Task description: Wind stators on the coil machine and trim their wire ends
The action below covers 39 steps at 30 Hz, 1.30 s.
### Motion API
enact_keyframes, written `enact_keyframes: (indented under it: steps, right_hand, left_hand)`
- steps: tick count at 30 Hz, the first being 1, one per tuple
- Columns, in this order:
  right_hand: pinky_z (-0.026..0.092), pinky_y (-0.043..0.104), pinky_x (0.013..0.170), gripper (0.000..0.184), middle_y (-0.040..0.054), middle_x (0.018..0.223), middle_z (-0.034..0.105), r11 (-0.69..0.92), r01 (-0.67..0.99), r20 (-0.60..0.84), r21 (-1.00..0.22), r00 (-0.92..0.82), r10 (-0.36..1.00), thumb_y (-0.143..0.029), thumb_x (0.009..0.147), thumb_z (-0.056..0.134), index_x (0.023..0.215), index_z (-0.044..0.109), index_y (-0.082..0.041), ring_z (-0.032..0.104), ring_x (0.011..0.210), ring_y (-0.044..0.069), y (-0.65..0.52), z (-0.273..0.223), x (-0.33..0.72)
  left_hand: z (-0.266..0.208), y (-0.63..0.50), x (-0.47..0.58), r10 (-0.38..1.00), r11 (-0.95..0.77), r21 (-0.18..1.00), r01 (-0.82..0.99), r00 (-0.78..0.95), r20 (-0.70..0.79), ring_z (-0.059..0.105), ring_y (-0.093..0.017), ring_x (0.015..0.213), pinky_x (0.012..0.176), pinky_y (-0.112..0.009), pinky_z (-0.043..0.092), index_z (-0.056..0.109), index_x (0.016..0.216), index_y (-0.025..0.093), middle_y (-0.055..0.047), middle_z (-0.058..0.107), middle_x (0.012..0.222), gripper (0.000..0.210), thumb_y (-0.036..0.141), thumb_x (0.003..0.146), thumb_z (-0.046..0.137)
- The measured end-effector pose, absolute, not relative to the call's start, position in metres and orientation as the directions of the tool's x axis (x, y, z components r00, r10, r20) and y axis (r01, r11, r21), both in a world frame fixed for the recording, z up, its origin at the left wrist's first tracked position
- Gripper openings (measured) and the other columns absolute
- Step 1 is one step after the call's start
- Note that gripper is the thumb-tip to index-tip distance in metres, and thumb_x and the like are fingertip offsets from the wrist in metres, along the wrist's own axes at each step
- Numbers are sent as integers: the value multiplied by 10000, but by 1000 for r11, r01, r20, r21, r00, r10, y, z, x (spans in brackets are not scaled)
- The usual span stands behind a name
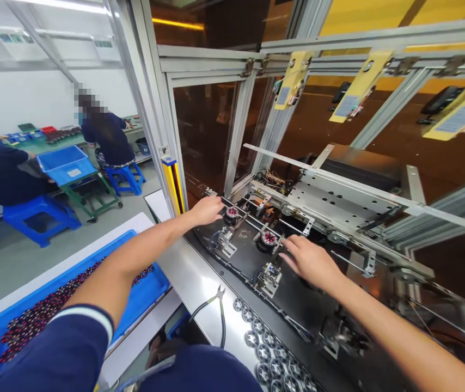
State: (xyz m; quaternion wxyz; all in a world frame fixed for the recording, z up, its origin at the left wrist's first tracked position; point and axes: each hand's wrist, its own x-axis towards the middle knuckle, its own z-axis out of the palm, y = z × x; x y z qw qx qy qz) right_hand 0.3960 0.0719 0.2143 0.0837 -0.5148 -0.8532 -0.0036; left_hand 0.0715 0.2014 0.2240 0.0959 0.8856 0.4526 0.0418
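My left hand (208, 210) reaches over the machine bed beside a small round part with a red-and-black centre (232, 212), which sits in a fixture. Its fingertips are close to that part; I cannot tell whether they touch it. To the right, a second round part with a red-and-black centre (269, 238) rests in a similar fixture. My right hand (310, 260) is just right of it, with thumb and fingers apart and nothing visible between them. Small metal clamp mechanisms (270, 277) stand in front of the fixtures.
A blue tray (136, 310) of red-and-black parts lies at left. Cutting pliers (221, 294) and several round metal parts (271, 354) lie on the steel ledge. An aluminium frame (167, 109) and yellow hanging brackets (293, 81) surround the machine. Two people sit on blue stools behind left.
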Motion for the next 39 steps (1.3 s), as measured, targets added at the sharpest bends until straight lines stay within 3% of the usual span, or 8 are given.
enact_keyframes:
  steps: [3, 6, 12, 20, 27, 34, 39]
  right_hand:
    - [568, 432, 848, 192, 188, 1052, 658, 529, 848, 173, -31, -516, 839, -205, 843, 601, 1010, 664, -134, 646, 973, 309, 117, 194, 400]
    - [559, 435, 911, 239, 196, 1147, 632, 547, 837, 206, -15, -533, 821, -170, 779, 673, 1015, 649, -138, 636, 1054, 315, 137, 162, 399]
    - [556, 470, 930, 156, 203, 1225, 603, 529, 844, 211, -86, -503, 838, -194, 850, 613, 996, 650, -152, 619, 1114, 333, 143, 121, 410]
    - [531, 505, 991, 233, 211, 1273, 600, 517, 841, 188, -161, -488, 853, -195, 902, 511, 1055, 676, -134, 584, 1196, 344, 144, 110, 411]
    - [487, 490, 1052, 240, 198, 1343, 565, 467, 856, 158, -222, -441, 884, -165, 901, 558, 1121, 643, -118, 522, 1286, 326, 144, 107, 408]
    - [465, 521, 1042, 248, 121, 1367, 544, 428, 852, 117, -302, -412, 904, -252, 933, 631, 1157, 614, -144, 515, 1271, 286, 147, 108, 411]
    - [479, 508, 1019, 245, 114, 1315, 578, 436, 836, 88, -333, -433, 897, -301, 921, 662, 1107, 640, -144, 546, 1224, 276, 155, 110, 415]
  left_hand:
    - [217, 248, 106, 745, -662, 128, 739, 667, -3, 442, -311, 1342, 1094, -562, 378, 628, 1157, 152, -107, 538, 1386, 315, 293, 879, 672]
    - [194, 270, 126, 693, -716, 67, 694, 719, -41, 453, -310, 1336, 1091, -564, 383, 635, 1149, 154, -107, 539, 1391, 318, 316, 878, 675]
    - [156, 293, 129, 636, -762, 37, 646, 758, -145, 441, -315, 1351, 1099, -574, 379, 623, 1186, 161, -110, 498, 1444, 336, 320, 892, 658]
    - [146, 309, 132, 612, -753, 58, 656, 729, -307, 482, -308, 1314, 1075, -570, 415, 609, 1220, 173, -109, 512, 1427, 353, 315, 901, 651]
    - [147, 322, 138, 598, -731, 82, 678, 693, -402, 555, -279, 1226, 1015, -526, 483, 609, 1213, 173, -106, 565, 1355, 331, 319, 916, 632]
    - [146, 334, 136, 582, -717, 175, 675, 718, -382, 596, -260, 1160, 975, -499, 514, 613, 1195, 165, -102, 601, 1295, 320, 328, 920, 627]
    - [141, 324, 131, 627, -668, 295, 683, 730, -272, 622, -238, 1102, 945, -468, 532, 629, 1153, 162, -95, 629, 1239, 288, 337, 924, 621]
